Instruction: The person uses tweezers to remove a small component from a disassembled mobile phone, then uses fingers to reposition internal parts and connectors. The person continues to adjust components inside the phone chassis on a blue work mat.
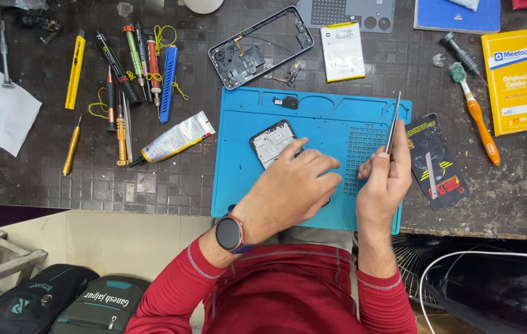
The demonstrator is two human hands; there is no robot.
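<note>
left hand point(297, 179) lies palm down on the opened phone point(274, 143), fingers bent over its lower end and pressing it flat; a round watch point(228, 234) sits on that wrist. right hand point(382, 182) is closed in a pinch on metal tweezers point(393, 124), which stand tilted with the tips pointing away from the person, above the gridded part of the mat. the phone lies face down, internals exposed, near the middle of the blue work mat point(245, 185), its lower part hidden under the left hand. a small black part point(287, 102) rests in the mat's upper tray. beyond the mat, on the dark surface point(177, 185), lie an empty phone frame point(261, 47), a white battery point(342, 52) just beside it, and a grey back cover point(353, 12). to the left: an adhesive tube point(175, 139), several screwdrivers point(121, 120), a blue spudger point(168, 83) and a yellow tool point(75, 71). to the right: a black packet point(435, 162), an orange-handled brush point(477, 114) and a yellow box point(512, 80).
</note>
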